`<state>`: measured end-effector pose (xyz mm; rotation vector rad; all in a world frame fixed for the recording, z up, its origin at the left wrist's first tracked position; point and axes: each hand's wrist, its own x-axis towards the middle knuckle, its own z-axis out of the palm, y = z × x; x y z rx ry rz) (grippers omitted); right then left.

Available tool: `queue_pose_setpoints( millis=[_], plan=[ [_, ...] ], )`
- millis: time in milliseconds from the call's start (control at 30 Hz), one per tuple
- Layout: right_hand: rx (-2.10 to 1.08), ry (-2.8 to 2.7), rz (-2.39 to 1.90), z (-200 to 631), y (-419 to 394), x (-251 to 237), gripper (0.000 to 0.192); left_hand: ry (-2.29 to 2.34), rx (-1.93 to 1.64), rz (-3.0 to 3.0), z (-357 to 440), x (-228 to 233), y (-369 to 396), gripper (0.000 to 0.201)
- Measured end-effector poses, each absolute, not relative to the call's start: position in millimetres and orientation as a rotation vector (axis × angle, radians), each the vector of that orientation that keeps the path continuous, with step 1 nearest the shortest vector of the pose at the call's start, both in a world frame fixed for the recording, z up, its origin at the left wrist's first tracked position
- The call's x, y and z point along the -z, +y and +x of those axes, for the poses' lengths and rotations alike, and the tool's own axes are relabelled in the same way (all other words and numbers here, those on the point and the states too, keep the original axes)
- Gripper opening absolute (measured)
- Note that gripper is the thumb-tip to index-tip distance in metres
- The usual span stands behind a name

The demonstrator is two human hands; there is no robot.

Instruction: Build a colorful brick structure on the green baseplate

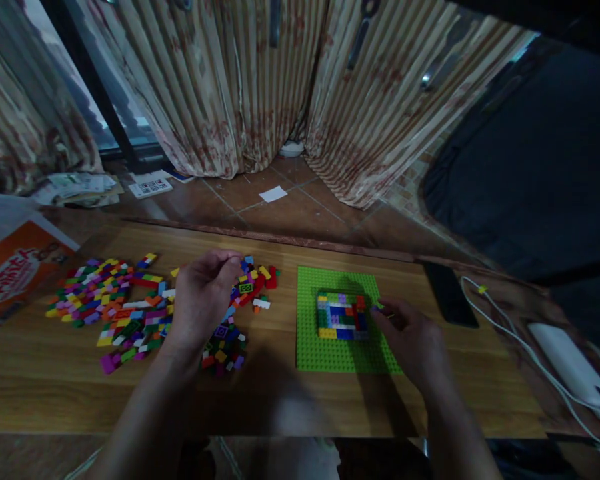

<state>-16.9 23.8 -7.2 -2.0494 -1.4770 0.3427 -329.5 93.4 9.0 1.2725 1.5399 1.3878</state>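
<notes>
Two hands: both bare, working over a wooden table [280, 393].
Left hand [203, 297]: fingers curled down over the loose brick pile [130, 307], fingertips pinched together at the pile's right edge; whether a brick is pinched between them cannot be told.
Right hand [413, 340]: resting on the right part of the green baseplate [325, 353], fingers loosely bent, fingertips just beside the brick block [343, 315]; no brick visibly gripped.
Brick block: low multicoloured rectangle seated on the baseplate, immediately left of the right hand's fingertips.
Loose brick pile: spread under and to the left of the left hand.
Black phone [450, 293]: flat on the table, beyond the right hand.
White cable [520, 347]: runs right of the right hand to a white power bank [570, 363].
Orange box [15, 270]: far left of the left hand.
</notes>
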Motion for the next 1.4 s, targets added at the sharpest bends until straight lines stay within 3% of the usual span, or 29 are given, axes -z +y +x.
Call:
queue_pose_setpoints(
  millis=[500,1033,1400],
  plan=[
    [-0.255,-1.558,-2.178,-39,28,21,0.027,1.501,-1.373,1.291,-326,-2,95,0.012],
    [-0.600,-1.292,-2.074,-23,32,24,0.052,1.501,-1.355,1.280,-326,-6,94,0.015],
    [-0.548,-1.335,-2.073,-20,31,21,0.045,1.514,-1.343,1.297,-326,-7,92,0.015]
  ],
)
